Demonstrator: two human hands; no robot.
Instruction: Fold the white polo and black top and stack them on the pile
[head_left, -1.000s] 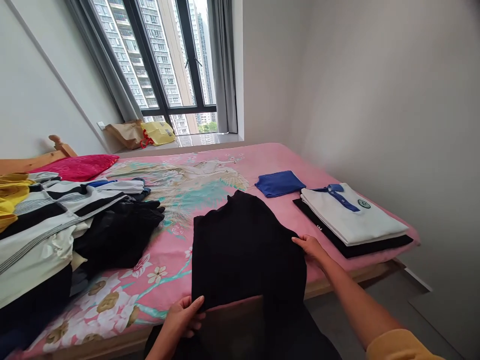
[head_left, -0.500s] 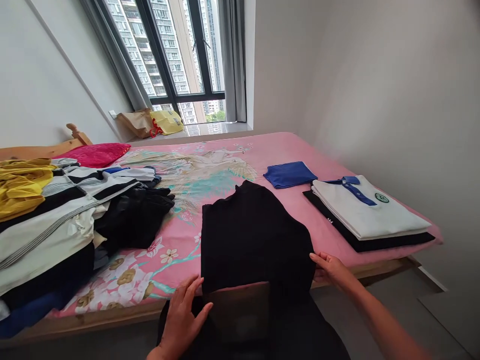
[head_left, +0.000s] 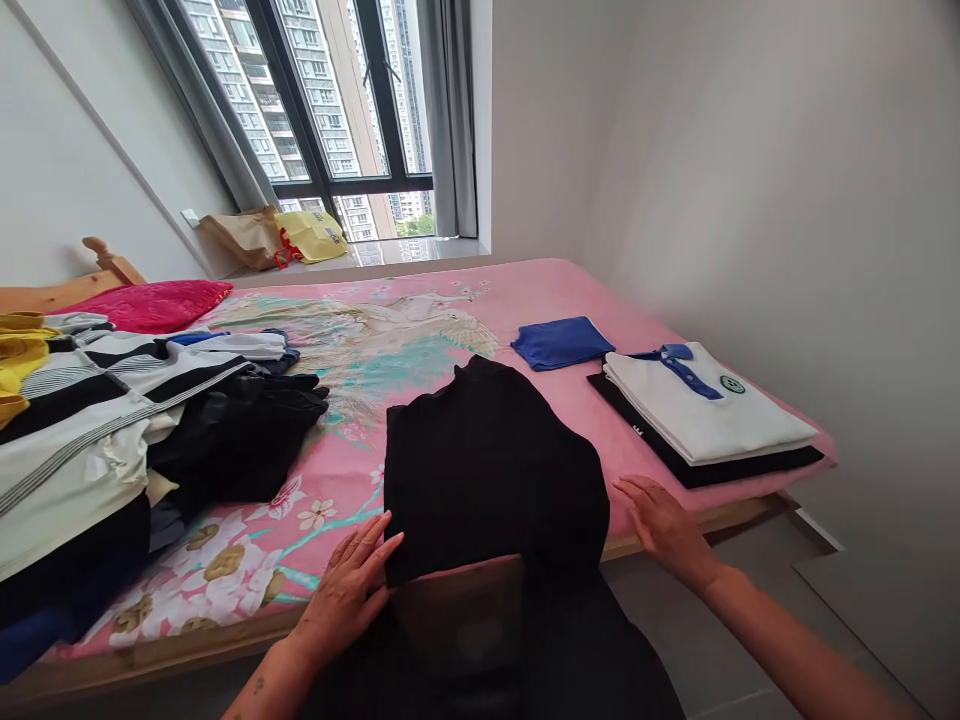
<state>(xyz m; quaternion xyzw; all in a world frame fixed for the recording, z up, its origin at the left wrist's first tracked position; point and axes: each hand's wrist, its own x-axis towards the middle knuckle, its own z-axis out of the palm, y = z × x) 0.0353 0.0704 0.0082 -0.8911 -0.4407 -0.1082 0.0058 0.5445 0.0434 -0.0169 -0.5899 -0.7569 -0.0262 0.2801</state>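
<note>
A black garment (head_left: 491, 470) lies spread on the pink flowered bedsheet (head_left: 420, 320), its lower part hanging over the bed's near edge. My left hand (head_left: 351, 588) rests flat and open on the sheet at the garment's left edge, fingertips touching the cloth. My right hand (head_left: 664, 528) lies flat and open on the sheet at the garment's right edge. Neither hand grips anything.
A heap of unfolded clothes (head_left: 127, 430) covers the bed's left side, with a red pillow (head_left: 150, 303) behind. On the right lie a folded blue cloth (head_left: 561, 342) and a folded white polo shirt (head_left: 705, 403) stacked on a black one. Bags (head_left: 277, 236) sit on the windowsill.
My left hand has let go of the garment's corner and come up flat onto the bed. My right hand has slid down along the right edge and flattened.
</note>
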